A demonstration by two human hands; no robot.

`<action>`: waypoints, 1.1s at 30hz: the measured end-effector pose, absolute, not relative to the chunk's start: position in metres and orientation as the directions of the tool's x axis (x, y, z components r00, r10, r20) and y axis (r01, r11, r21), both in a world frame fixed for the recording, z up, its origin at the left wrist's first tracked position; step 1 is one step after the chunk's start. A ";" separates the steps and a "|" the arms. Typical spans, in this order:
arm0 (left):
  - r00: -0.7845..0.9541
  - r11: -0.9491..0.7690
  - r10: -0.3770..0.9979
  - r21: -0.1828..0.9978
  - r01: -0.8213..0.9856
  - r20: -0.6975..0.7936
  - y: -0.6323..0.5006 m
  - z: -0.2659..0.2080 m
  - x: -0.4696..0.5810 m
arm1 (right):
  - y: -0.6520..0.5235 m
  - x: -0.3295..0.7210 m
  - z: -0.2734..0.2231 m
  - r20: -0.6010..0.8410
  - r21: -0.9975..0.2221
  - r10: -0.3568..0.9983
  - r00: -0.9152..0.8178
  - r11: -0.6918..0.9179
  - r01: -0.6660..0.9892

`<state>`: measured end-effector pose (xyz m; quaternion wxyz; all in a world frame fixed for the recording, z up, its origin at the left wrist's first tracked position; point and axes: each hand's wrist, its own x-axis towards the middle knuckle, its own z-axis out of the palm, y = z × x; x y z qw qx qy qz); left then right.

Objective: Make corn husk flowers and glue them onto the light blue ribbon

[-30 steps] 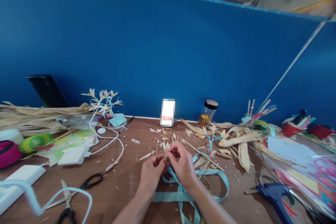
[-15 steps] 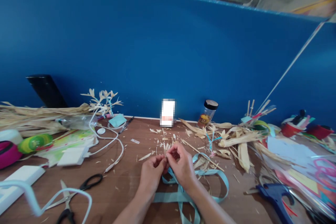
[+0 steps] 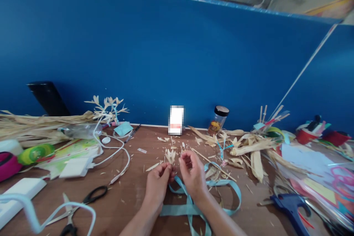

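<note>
Between the thumb and fingers of my left hand (image 3: 158, 181) is a small pale corn-husk flower (image 3: 170, 156), its petals pointing up and away. The base of the flower is hidden by my fingers. My right hand (image 3: 193, 171) is just right of it, apart from the flower, with fingers loosely curled and the thumb held off them; I see nothing in it. Light blue ribbon (image 3: 231, 184) lies in loops on the table under and around my right hand. Several husk scraps (image 3: 153, 166) are scattered beyond both hands.
Black-handled scissors (image 3: 72, 206) and a white power strip (image 3: 23, 195) lie at left. A blue glue gun (image 3: 290, 206) is at right. A lidded jar (image 3: 218, 120), a bright phone screen (image 3: 176, 120) and a husk-flower branch (image 3: 109, 108) stand near the blue partition (image 3: 177, 51).
My right hand has come away from the flower, leaving a gap between the hands. The flower's petals now show more fully above my left fingers.
</note>
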<state>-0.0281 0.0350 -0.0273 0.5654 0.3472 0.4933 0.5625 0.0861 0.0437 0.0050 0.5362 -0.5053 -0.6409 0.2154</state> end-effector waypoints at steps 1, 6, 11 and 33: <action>-0.122 0.128 0.978 0.946 -0.297 -0.170 0.035 -0.027 -0.028 | 0.044 0.086 0.004 0.453 -0.829 0.888 0.082 0.385 0.405; -0.112 0.119 0.980 0.939 -0.323 -0.163 0.033 -0.022 -0.028 | 0.043 0.083 -0.001 0.314 -0.899 0.949 -0.038 0.310 0.309; -0.108 0.099 0.984 0.942 -0.320 -0.140 0.033 -0.021 -0.028 | 0.042 0.081 0.000 0.296 -0.908 0.953 -0.056 0.299 0.292; -0.124 0.071 0.987 0.971 -0.226 -0.101 0.033 -0.023 -0.030 | 0.045 0.082 -0.006 0.324 -0.876 0.944 -0.058 0.322 0.359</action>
